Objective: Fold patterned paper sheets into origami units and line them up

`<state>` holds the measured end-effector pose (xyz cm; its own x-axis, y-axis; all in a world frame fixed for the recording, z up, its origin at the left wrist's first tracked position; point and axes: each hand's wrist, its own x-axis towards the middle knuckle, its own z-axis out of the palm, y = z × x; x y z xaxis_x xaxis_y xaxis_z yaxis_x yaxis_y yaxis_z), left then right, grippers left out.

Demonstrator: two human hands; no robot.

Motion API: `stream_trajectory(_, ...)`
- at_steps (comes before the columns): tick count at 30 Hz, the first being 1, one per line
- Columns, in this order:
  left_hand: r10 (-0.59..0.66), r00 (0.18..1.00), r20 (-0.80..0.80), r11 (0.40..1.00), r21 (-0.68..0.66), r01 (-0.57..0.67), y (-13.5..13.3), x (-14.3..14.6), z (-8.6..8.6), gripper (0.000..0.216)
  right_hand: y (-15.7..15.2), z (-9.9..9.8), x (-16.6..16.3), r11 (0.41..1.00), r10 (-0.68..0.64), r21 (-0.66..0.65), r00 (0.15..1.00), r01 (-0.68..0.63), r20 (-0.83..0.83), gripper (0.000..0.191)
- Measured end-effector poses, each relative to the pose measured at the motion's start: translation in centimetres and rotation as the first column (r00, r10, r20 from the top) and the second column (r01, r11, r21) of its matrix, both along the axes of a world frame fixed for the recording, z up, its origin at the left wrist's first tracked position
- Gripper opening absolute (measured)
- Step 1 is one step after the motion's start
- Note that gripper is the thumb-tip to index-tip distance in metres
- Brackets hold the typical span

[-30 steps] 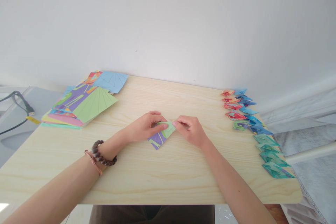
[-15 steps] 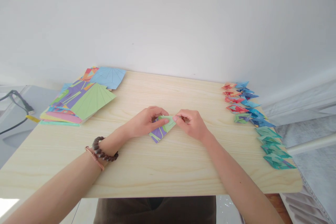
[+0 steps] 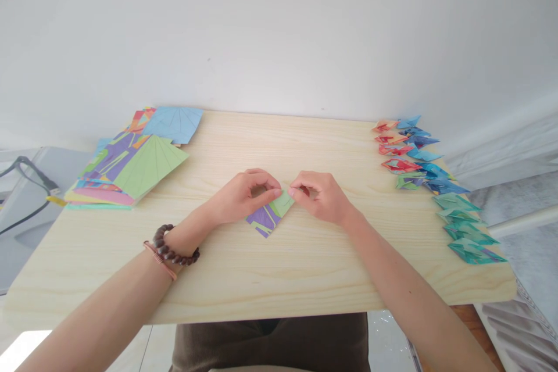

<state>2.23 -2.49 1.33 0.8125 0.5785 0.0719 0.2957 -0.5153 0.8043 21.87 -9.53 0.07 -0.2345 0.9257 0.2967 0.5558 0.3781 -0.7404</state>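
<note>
A small folded sheet of origami paper (image 3: 269,218), purple and green with a pale green flap, lies at the middle of the wooden table (image 3: 244,279). My left hand (image 3: 253,195) pinches its upper edge between thumb and fingers. At the right upper corner, my right hand (image 3: 318,196) grips the paper with thumb and forefinger, close beside the left fingertips. Both hands are closed on the sheet, and the fingers cover part of its top edge. A dark bead bracelet (image 3: 172,253) and a copper-coloured band circle my left wrist.
At the left back lies a stack of patterned paper sheets (image 3: 152,165). Along the right edge stand rows of folded paper pieces, including red ones (image 3: 397,164), blue ones (image 3: 425,154) and green ones (image 3: 475,251). A black cable (image 3: 37,174) lies left of the table. A white wall rises behind.
The view has shifted slightly. My left thumb has moved up to the paper's top edge beside the fingers, and more of the pale green flap's lower part shows between the hands.
</note>
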Motion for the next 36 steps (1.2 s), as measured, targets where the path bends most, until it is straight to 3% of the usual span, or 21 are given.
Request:
stream_trajectory(8, -0.06, 0.998, -0.017, 0.993, 0.099, 0.061, 0.2, 0.0, -0.3, 0.024, 0.3, -0.2, 0.6, 1.0, -0.011, -0.009, 0.996, 0.012, 0.087, 0.015)
stream_trajectory(12, 0.008, 1.0, -0.018, 1.0, -0.011, -0.008, 0.2, -0.3, -0.2, 0.028, 0.4, -0.2, 0.9, 1.0, 0.013, -0.005, 0.992, -0.012, 0.122, 0.014)
stream_trajectory(18, -0.016, 1.0, -0.006, 0.998, -0.061, 0.015, 0.2, -0.2, 0.1, 0.024, 0.6, -0.2, 1.2, 0.998, 0.066, -0.026, 0.993, -0.063, 0.097, 0.026)
stream_trajectory(23, -0.049, 0.999, 0.017, 0.989, -0.136, 0.051, 0.6, -0.3, -0.4, 0.02, 0.6, -0.3, 1.2, 0.999, 0.019, -0.032, 0.995, -0.016, 0.102, 0.024)
stream_trajectory(28, -0.158, 0.987, 0.001, 0.984, 0.086, 0.157, 1.1, -0.9, -0.6, 0.016, 0.8, -0.9, 1.1, 0.998, -0.063, 0.0, 0.991, 0.063, 0.115, 0.016)
stream_trajectory(31, -0.228, 0.974, -0.016, 0.963, 0.144, 0.228, 1.2, -1.1, -0.5, 0.021, 0.9, -1.2, 1.1, 0.994, -0.111, 0.034, 0.988, 0.108, 0.105, 0.012)
stream_trajectory(33, -0.21, 0.977, -0.021, 0.966, 0.148, 0.211, 1.4, -1.3, -0.7, 0.024, 0.9, -1.2, 1.2, 0.985, -0.158, 0.079, 0.985, 0.152, 0.074, 0.017)
stream_trajectory(36, -0.08, 0.997, -0.012, 0.971, 0.226, 0.081, 1.9, -1.4, -1.2, 0.02, 0.6, -0.6, 1.6, 0.979, -0.163, 0.132, 0.984, 0.154, 0.065, 0.028)
